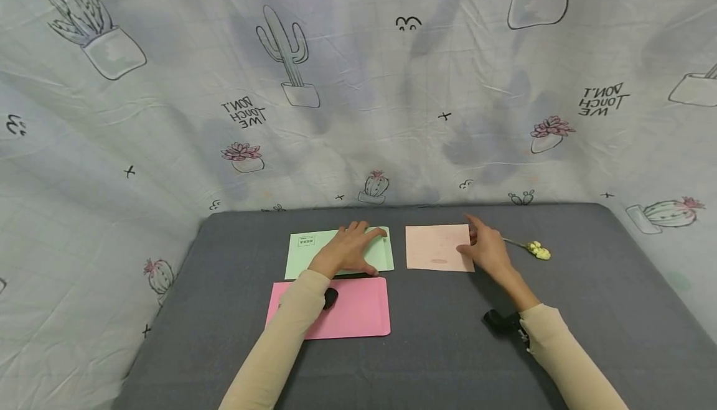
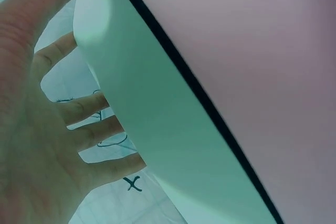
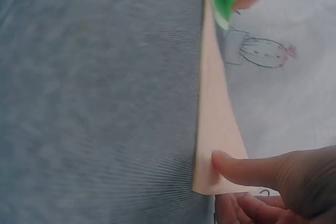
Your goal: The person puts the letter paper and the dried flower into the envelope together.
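While the peach card lies nearly flat on the grey tabletop, toward its far side, I watch its R edge first, b/c the R hand has hold of it there: thumb on the top face near a corner, other fingers at & past the edge. Gap's down to abt paper thickness; how far the fingers reach underneath, I can't tell. IMO a light pinch suits it best, w/ thumb pressure spread so the paper doesn't crease, & any lift wants a low angle so the other end doesn't buckle.

Just L of the card, w/ a narrow strip of tabletop between, the green envelope lies flat. The L hand spans it, fingers spread wide & fairly straight, tips at the far edge, thumb by the near one; I read that as steadying contact, not a firm hold. Even pressure should stop it skidding.

Nearer me, the pink envelope sits partly under the L sleeve; I'd want that arm high enough not to drag it. R of the R hand there's a yellow flower, stem toward the fingers, so mind the knuckles.
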`<state>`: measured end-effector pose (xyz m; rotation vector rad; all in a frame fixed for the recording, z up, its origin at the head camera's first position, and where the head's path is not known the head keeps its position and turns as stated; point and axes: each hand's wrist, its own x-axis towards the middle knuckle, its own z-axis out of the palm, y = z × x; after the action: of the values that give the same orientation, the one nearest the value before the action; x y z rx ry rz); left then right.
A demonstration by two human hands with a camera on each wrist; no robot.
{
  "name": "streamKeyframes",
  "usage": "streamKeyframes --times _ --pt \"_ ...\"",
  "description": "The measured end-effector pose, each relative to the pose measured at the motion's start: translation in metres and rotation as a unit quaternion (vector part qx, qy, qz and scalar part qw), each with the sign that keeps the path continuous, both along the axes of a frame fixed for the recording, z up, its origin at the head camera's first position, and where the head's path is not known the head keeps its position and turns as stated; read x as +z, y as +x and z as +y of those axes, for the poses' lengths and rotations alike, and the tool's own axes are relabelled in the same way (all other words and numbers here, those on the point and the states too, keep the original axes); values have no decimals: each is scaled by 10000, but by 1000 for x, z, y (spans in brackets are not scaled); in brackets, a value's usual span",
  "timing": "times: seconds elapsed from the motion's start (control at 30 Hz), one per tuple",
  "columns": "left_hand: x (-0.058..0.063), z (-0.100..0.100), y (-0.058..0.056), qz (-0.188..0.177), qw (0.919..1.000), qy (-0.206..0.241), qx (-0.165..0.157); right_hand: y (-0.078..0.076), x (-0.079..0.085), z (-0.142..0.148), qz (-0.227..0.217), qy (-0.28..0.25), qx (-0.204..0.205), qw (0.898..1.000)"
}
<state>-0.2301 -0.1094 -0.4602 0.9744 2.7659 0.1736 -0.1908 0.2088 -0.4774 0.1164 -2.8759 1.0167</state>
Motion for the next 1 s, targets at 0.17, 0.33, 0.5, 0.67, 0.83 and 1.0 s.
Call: streamKeyframes --times 0.17,0.33,0.5,0.67,0.83,1.0 --pt "1 1 -1 -42 10000 -49 44 -1 5 6 -293 -383 -62 9988" --pt "0 1 -1 -56 10000 22 45 -4 10 9 -847 -1291 -134 9879" --pt "1 2 -2 -56 10000 0 61 -9 8 11 -1256 -1947 -239 9725" --pt "2 2 -2 -118 9999 14 83 -11 2 9 -1549 -2439 -275 9570" --pt "2 3 -2 -93 9999 24 85 -14 -4 4 -1644 -2682 -275 9488" --pt "2 3 -3 -112 9998 29 133 -20 -6 -6 -1609 -2717 -248 9485"
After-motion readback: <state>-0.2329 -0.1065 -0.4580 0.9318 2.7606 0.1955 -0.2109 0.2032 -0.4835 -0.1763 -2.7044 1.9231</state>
